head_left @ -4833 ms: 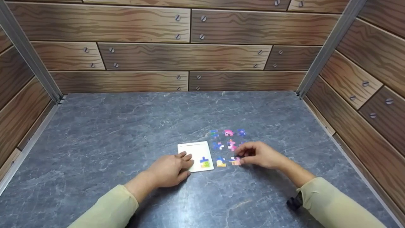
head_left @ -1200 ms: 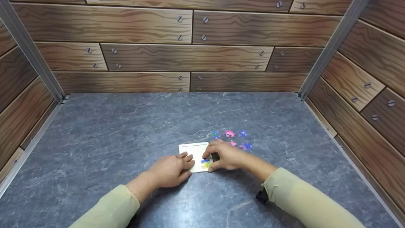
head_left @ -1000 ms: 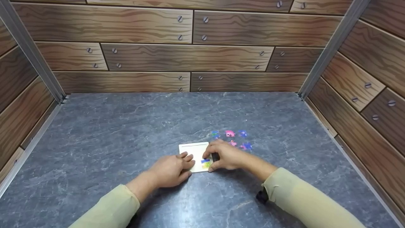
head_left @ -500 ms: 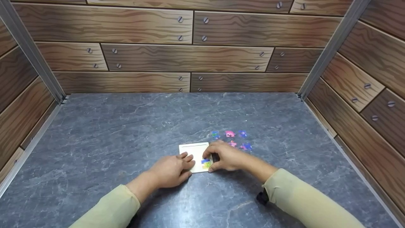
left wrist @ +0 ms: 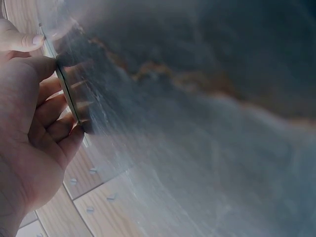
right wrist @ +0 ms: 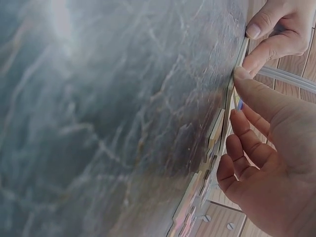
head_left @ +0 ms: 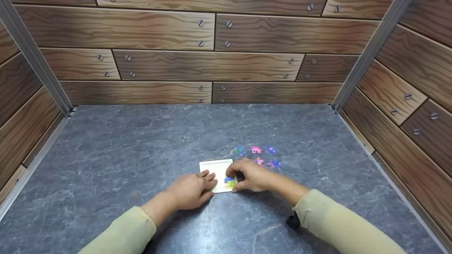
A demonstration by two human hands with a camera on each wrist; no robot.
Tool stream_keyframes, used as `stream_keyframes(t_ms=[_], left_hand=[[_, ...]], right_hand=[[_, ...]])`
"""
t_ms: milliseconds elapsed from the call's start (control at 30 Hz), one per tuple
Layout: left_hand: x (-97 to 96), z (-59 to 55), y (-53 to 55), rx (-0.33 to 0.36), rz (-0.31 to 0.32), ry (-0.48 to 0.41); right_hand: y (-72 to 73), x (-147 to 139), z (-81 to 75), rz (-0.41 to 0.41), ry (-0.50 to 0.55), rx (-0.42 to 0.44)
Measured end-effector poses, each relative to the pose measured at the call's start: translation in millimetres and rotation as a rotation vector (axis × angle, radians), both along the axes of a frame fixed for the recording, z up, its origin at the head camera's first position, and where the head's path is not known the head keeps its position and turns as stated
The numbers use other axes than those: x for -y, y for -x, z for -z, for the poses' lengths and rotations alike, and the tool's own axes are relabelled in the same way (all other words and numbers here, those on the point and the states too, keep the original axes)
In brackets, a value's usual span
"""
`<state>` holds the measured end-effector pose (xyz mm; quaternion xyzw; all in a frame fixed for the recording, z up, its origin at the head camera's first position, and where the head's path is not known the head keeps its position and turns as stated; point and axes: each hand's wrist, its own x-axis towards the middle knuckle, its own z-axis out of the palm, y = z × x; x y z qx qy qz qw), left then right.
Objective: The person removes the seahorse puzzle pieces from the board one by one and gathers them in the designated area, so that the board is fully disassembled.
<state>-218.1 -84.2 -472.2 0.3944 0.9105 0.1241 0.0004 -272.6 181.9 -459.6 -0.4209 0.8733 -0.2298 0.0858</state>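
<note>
A white puzzle board [head_left: 215,169] lies on the table in the head view. My left hand [head_left: 190,190] rests on its left part with fingers laid flat. At the board's right edge my right hand [head_left: 252,174] has thumb and fingers bent around a blue-and-yellow jigsaw puzzle piece [head_left: 229,182] at the lower right corner, pinching it. The right wrist view shows the right hand [right wrist: 276,143] with its thumb at the board's edge and a bit of blue by the index finger. In the left wrist view the left hand [left wrist: 34,123] touches the thin board edge.
Beyond the right hand lie loose puzzle pieces: a green-blue one [head_left: 240,150], a pink one [head_left: 256,150], a purple-blue one [head_left: 270,150], another pink one [head_left: 259,161] and a blue-pink one [head_left: 274,163]. Wood-patterned walls [head_left: 159,65] enclose the grey marbled table [head_left: 141,134].
Since 4.8 seconds ago the right hand has moved left from the loose pieces to the board. Two front pieces have left their spots. During the last second the hands barely shift.
</note>
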Motion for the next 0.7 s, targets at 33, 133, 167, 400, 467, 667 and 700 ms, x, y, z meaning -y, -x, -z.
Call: stream_keyframes(t_ms=[33, 133, 167, 400, 467, 667, 700], left_hand=[[0.1, -0.7, -0.3, 0.001, 0.001, 0.001], [0.4, -1.4, -0.7, 0.008, 0.003, 0.003], [0.4, -1.5, -0.9, 0.011, 0.003, 0.005], [0.2, -1.2, -0.4, 0.013, -0.002, 0.022], [0.1, -1.0, 0.0, 0.015, -0.005, 0.019], [0.1, -0.6, -0.1, 0.016, -0.011, 0.016], [0.0, -0.5, -0.3, 0.016, -0.011, 0.015]], right_hand=[[-0.2, 0.0, 0.1, 0.0, 0.001, 0.001], [-0.8, -0.1, 0.1, 0.003, 0.001, 0.004], [-0.9, 0.0, -0.1, 0.004, -0.001, 0.003], [-1.2, 0.2, -0.4, 0.008, 0.001, 0.002], [-1.7, 0.3, -0.6, 0.014, 0.002, 0.006], [-2.8, 1.6, -1.3, 0.031, 0.009, 0.016], [-2.9, 1.7, -1.4, 0.033, 0.009, 0.016]])
